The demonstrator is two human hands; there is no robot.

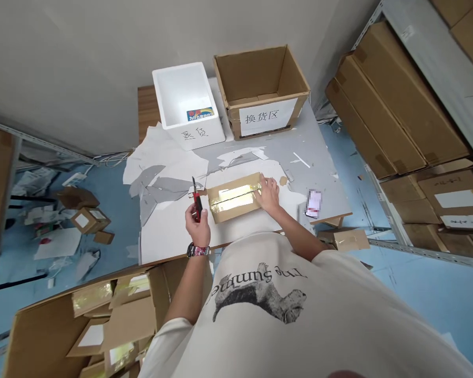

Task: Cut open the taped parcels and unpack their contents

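A closed cardboard box (pixel 236 209) lies flat on the table in front of me, with shiny yellowish tape running along its top seam. My left hand (pixel 199 227) is wrapped round a red and black utility knife (pixel 197 203), its blade out and pointing up, just left of the box. At the box's right end rests my right hand (pixel 268 194), thumb on the top and fingers over the far right corner, gripping it.
Behind the box stand a white foam bin (pixel 201 134) holding a colourful packet (pixel 199 114), and an open carton (pixel 268 118) with a paper label. A phone (pixel 314 203) lies at the right. A large carton of flattened boxes (pixel 130 320) stands lower left; stacked cartons (pixel 394 100) line the right.
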